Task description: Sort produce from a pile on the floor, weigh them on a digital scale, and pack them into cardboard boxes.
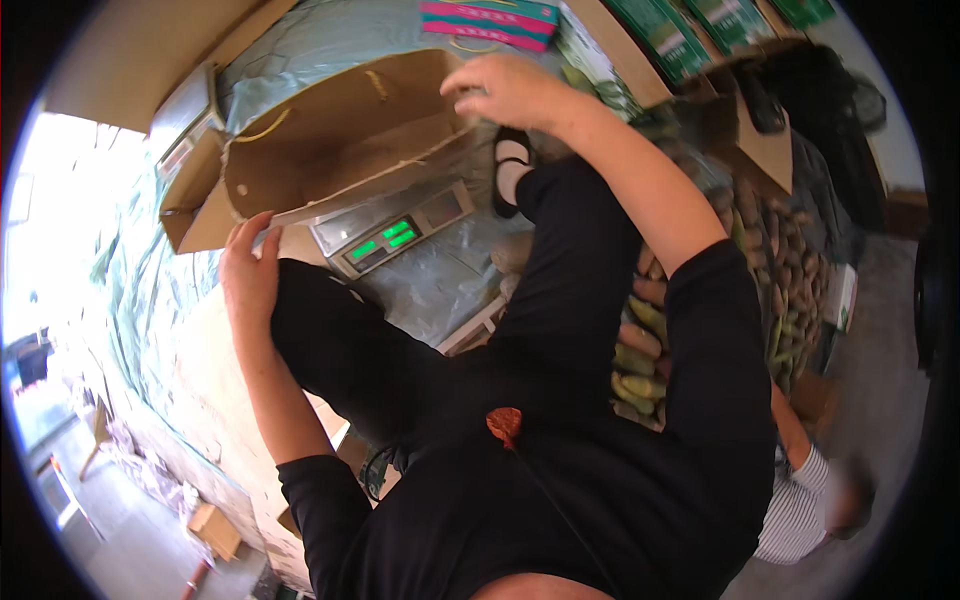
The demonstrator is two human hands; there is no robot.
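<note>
An open brown cardboard box with yellow cord handles sits tilted on a digital scale with a lit green display. My left hand pinches the box's near left corner, fingertips on the rim and thumb close by. At the box's right end, my right hand hovers with fingers apart and slightly curled. I see nothing held in it, though whether its fingertips touch the cardboard I cannot tell. The inside of the box that shows is bare.
Sweet-potato-like roots and green produce lie piled to my right. A pink and teal carton and green boxes stand at the back. Plastic sheeting covers the surface under the scale. Another person in a striped top is at lower right.
</note>
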